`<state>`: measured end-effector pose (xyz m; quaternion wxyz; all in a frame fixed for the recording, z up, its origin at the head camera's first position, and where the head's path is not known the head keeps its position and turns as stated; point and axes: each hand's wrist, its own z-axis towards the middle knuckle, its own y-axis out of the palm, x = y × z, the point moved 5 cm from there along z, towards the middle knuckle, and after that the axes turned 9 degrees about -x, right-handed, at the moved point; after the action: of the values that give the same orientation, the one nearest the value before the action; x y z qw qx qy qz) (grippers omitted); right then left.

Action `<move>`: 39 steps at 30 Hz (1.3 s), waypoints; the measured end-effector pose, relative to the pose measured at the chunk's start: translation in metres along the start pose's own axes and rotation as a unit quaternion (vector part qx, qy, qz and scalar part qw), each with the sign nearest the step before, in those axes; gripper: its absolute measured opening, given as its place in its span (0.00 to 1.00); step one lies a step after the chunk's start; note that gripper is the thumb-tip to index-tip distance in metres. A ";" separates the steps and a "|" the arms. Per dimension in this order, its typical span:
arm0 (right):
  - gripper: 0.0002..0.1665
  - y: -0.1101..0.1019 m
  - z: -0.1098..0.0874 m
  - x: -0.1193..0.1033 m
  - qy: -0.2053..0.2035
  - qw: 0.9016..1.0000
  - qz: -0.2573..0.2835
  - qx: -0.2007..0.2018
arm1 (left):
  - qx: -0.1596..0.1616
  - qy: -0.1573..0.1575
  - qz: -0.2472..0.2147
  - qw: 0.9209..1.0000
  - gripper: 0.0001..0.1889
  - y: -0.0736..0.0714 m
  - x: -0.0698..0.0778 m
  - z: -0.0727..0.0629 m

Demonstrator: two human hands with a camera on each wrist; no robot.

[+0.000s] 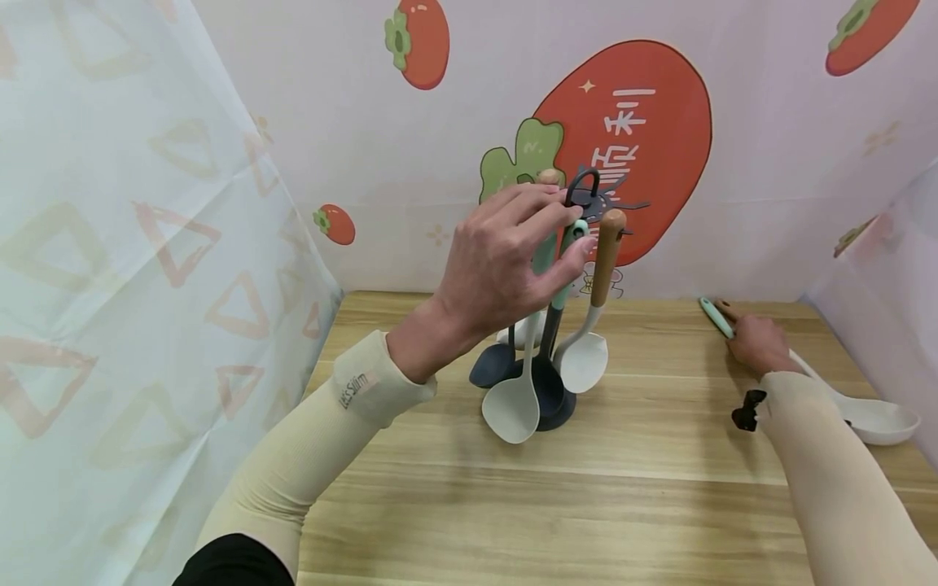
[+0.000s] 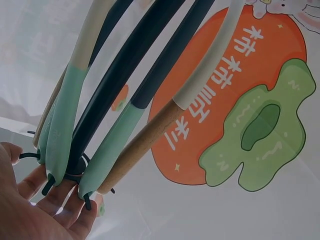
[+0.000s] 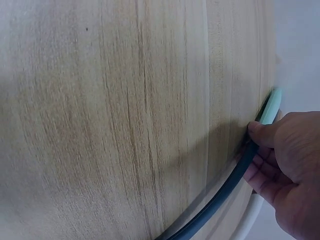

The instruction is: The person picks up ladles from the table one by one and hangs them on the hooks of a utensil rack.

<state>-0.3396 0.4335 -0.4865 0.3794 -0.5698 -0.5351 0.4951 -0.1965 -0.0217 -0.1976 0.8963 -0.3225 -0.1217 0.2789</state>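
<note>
My left hand (image 1: 506, 252) is at the top of a dark utensil rack (image 1: 586, 195), its fingers stretched over the hub and the thumb apart. In the left wrist view, the fingers (image 2: 82, 207) lie right at the ends of mint-handled utensils (image 2: 62, 125) on the hooks. A pale ladle (image 1: 513, 411) and a wooden-handled white utensil (image 1: 584, 362) hang at the front. At the far right, my right hand (image 1: 762, 342) pinches the dark shaft of a mint-handled utensil (image 3: 220, 197) on the table; its head is hidden. Beside it lies a white ladle (image 1: 883, 421) with a wooden handle.
The wooden table (image 1: 586, 505) runs up to a pale printed backdrop (image 1: 330, 106) with red fruit pictures. White printed sheets (image 1: 110, 268) stand at the left and right sides. A small black object (image 1: 747, 409) shows beside the right sleeve.
</note>
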 end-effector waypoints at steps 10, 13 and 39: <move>0.14 -0.002 -0.001 0.001 -0.023 0.999 0.029 0.020 | 0.004 0.005 0.002 1.000 0.16 0.000 0.001 0.000; 0.14 -0.002 -0.001 0.001 -0.028 0.999 0.026 0.023 | 0.005 0.006 0.002 1.000 0.16 0.000 0.001 0.000; 0.12 -0.011 -0.015 -0.008 -0.045 0.995 0.059 0.069 | 0.004 0.009 0.003 1.000 0.17 0.002 0.002 0.000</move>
<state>-0.3270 0.4287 -0.4718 0.3637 -0.5496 -0.4816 0.5776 -0.1957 -0.0191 -0.1986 0.8980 -0.3215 -0.1115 0.2791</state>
